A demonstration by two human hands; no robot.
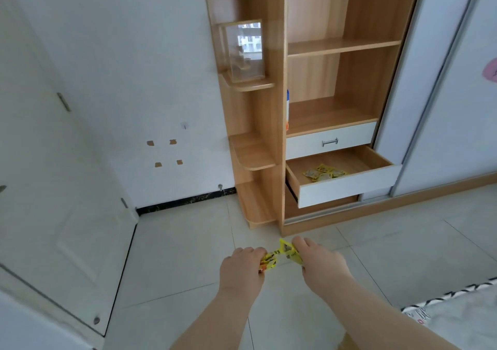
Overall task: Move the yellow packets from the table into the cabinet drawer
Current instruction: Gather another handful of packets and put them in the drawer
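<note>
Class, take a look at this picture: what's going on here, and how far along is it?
A person faces a wooden cabinet, the left hand and right hand both gripping a bunch of yellow packets above the tiled floor. The cabinet's lower drawer is pulled open, and a few loose packets already lie inside. The drawer above is closed.

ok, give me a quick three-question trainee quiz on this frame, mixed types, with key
1. True or false: the upper drawer is pulled out.
2. Which hands grip the yellow packets over the floor? A) left B) right C) both
3. Fill in: loose packets already lie in the ___ drawer.
Key: 1. False; upper drawer is shut. 2. C; left hand and right hand. 3. lower drawer, open.
</note>
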